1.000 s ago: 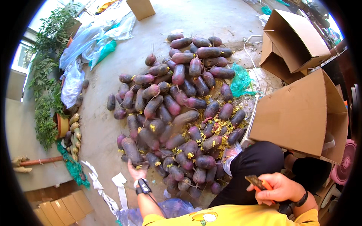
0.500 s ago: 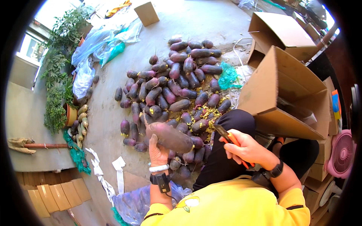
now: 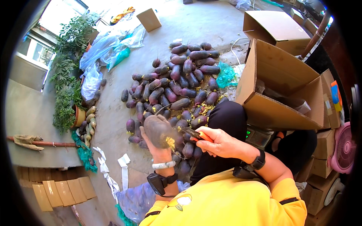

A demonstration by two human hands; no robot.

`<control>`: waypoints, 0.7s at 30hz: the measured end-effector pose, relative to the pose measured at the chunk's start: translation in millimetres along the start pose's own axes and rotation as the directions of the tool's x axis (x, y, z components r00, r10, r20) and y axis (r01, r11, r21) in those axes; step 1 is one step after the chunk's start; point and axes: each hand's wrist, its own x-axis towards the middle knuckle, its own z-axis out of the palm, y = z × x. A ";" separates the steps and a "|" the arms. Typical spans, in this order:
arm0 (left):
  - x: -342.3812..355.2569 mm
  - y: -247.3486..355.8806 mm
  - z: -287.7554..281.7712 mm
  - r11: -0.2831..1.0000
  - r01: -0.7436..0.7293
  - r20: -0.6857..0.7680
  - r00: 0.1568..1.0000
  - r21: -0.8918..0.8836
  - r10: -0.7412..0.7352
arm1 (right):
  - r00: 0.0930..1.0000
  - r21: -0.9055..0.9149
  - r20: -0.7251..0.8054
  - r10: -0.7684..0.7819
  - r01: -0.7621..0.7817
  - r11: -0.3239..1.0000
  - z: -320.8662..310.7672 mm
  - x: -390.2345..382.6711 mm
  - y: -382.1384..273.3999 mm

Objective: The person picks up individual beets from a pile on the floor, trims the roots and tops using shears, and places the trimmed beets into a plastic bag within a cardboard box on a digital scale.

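Note:
In my left hand [image 3: 160, 151] is a large purple radish [image 3: 159, 128], gripped from below and tilted so its yellow leaf stub points toward my right hand. The radish is slightly blurred. My right hand [image 3: 222, 143] is closed around a knife [image 3: 204, 136] with an orange and black handle. Its dark blade points left, close to the stub end; I cannot tell whether they touch. Beyond my hands lies a broad heap of purple radishes [image 3: 180, 103] on the floor. Yellow leaf trimmings [image 3: 205, 109] are scattered at the heap's right side.
Open cardboard boxes [image 3: 259, 71] stand at the right, near a pink fan [image 3: 344, 148]. Potted plants [image 3: 64, 109] and clear plastic sheeting [image 3: 96, 52] line the left. A blue-tinted plastic bag [image 3: 135, 201] lies near my left elbow. Green netting [image 3: 226, 74] sits by the heap.
My left hand has turned the radish so its stub end faces me and the right. My right hand has moved left with the knife, bringing the blade near the radish.

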 end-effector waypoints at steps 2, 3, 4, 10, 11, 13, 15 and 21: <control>-3.3 0.5 -2.3 0.998 0.034 0.017 0.999 0.048 -0.035 | 0.978 -0.190 0.042 -0.207 0.211 0.959 1.7 8.9 -2.5; -3.8 0.9 -1.3 0.995 0.095 0.003 0.996 -0.038 -0.095 | 0.981 -0.236 0.083 -0.178 0.193 0.952 0.6 7.8 -7.5; -3.7 0.2 -2.3 0.994 0.104 0.024 0.994 0.028 -0.104 | 0.977 -0.248 0.097 -0.192 0.211 0.946 0.2 8.5 -11.3; -6.2 -12.4 6.9 0.976 0.203 0.028 0.979 -0.085 -0.201 | 0.968 -0.279 0.158 -0.197 0.235 0.931 -5.5 12.3 -12.6; -4.9 -11.6 5.0 0.978 0.200 0.017 0.980 -0.060 -0.200 | 0.967 -0.274 0.165 -0.195 0.235 0.933 -6.4 12.5 -13.3; -1.8 -10.0 0.4 0.981 0.196 -0.007 0.981 -0.012 -0.196 | 0.965 -0.264 0.180 -0.189 0.233 0.936 -8.2 12.8 -15.4; -1.7 -11.6 -0.6 0.970 0.233 -0.021 0.972 -0.072 -0.235 | 0.958 -0.273 0.199 -0.207 0.257 0.927 -10.5 14.0 -14.8; 3.2 -11.1 -10.4 0.952 0.284 -0.036 0.956 -0.115 -0.290 | 0.941 -0.290 0.240 -0.238 0.303 0.908 -16.3 20.2 -12.9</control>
